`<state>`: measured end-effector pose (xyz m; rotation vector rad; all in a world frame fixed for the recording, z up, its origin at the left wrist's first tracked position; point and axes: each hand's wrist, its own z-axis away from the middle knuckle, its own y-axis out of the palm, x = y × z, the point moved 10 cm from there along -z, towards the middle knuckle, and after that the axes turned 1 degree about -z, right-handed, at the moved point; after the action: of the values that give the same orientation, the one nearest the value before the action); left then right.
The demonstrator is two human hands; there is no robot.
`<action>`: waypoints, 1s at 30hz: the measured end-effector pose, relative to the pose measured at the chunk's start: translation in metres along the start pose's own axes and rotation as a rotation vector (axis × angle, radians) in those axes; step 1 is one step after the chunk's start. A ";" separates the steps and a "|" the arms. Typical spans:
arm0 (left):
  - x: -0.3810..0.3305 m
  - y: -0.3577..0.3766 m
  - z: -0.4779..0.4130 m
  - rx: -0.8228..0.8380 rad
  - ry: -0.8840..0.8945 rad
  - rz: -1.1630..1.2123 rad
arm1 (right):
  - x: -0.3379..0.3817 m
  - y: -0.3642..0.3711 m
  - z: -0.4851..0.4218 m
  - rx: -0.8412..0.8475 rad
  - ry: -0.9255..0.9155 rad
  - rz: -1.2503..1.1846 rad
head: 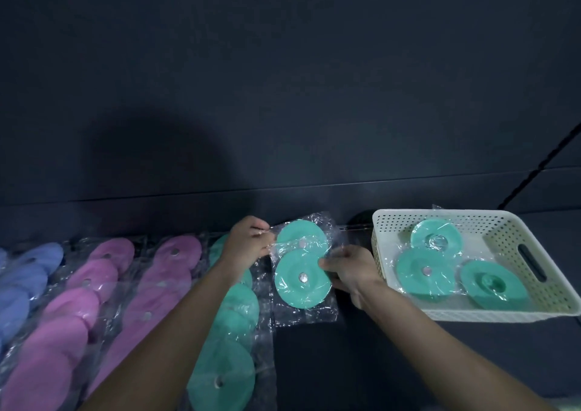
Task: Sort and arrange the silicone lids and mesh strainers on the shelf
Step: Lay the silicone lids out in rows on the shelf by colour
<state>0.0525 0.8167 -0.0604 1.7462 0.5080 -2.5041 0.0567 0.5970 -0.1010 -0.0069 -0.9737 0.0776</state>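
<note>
A clear plastic packet with two teal silicone lids (302,277) lies on the dark shelf (345,363) near the back wall. My left hand (248,242) pinches the packet's upper left edge. Its right edge is pinched by my right hand (349,274). Left of the packet runs a row of teal lids (229,341) in plastic, partly hidden under my left forearm. Further left lie two rows of pink lids (151,285) and a row of blue lids (25,272).
A white perforated basket (518,253) stands at the right on the shelf and holds three wrapped teal lids (434,259). A black cord (540,165) runs down the dark back wall behind the basket. Bare shelf lies in front of the held packet.
</note>
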 end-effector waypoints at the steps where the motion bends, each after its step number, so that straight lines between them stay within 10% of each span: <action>1: 0.002 -0.002 -0.004 -0.008 -0.008 0.022 | -0.004 0.000 -0.003 -0.011 0.017 -0.004; 30: 0.030 -0.026 -0.029 -0.082 0.017 -0.361 | -0.031 0.037 -0.023 0.002 0.186 -0.286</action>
<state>0.0615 0.8545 -0.0909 1.7837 0.9936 -2.6472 0.0555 0.6325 -0.1411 0.1248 -0.7804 -0.1825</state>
